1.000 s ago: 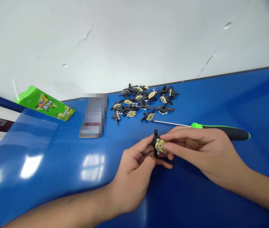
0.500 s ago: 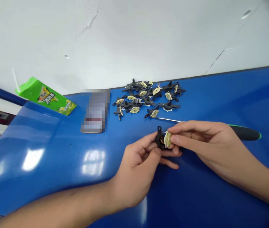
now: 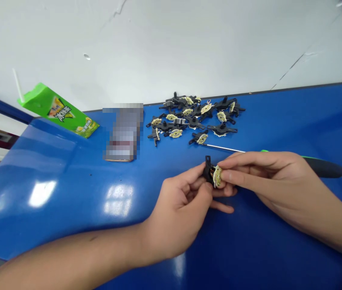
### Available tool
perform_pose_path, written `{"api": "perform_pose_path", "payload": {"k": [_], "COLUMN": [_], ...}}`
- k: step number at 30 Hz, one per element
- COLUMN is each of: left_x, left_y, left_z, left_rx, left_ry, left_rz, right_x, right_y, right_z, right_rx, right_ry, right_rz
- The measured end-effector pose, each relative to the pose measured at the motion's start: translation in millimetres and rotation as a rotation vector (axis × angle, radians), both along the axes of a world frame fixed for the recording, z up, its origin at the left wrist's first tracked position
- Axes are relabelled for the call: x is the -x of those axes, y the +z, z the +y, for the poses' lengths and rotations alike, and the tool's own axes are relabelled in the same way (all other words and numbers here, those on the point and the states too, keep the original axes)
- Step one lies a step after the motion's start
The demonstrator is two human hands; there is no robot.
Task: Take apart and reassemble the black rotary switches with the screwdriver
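A black plastic housing point(image 3: 208, 173) with a slotted arm pointing up is pinched between the thumb and fingers of my left hand point(image 3: 185, 209). Against its open side, my right hand point(image 3: 261, 173) grips a yellowish round plate point(image 3: 217, 176) by its edge, thumb on the near face. Copper-coloured bits show in the narrow gap between plate and housing. Under my right hand lies a screwdriver, its dark, green-edged handle point(image 3: 324, 166) emerging to the right and its thin metal shaft point(image 3: 223, 148) to the left; the hand hides the part between.
Behind my hands, several similar black parts with yellowish plates point(image 3: 194, 123) are heaped near the wall point(image 3: 189, 48). A blurred-out phone-like slab point(image 3: 124, 133) lies left of them. Farther left is a green drink carton point(image 3: 59, 112) with a straw, on the blue table point(image 3: 83, 213).
The view has shifted slightly, so the table items sit a little higher in the picture. Both hands still hold the same parts, with the plate and housing appearing a bit closer together.
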State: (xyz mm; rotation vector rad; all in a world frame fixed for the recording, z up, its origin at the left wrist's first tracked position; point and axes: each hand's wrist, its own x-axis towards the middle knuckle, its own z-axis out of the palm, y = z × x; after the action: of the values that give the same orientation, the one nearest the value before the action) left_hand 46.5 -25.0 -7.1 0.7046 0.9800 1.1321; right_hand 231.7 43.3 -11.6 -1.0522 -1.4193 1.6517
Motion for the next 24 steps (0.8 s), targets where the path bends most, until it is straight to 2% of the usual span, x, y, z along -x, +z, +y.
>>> {"api": "perform_pose_path", "payload": {"k": [12, 24], "left_x": [2.0, 4.0], "left_y": [2.4, 5.7], "left_z": [0.7, 2.7], "left_rx": [0.031, 0.074], "left_ry": [-0.043, -0.051], "left_rz": [-0.04, -0.03], "right_x": [0.5, -8.8], "right_y": [-3.3, -10.9], "right_z": [2.7, 2.3], "right_rx": [0.058, 0.072], "right_ry": [-0.001, -0.021], "right_rz": [0.012, -0.066]}}
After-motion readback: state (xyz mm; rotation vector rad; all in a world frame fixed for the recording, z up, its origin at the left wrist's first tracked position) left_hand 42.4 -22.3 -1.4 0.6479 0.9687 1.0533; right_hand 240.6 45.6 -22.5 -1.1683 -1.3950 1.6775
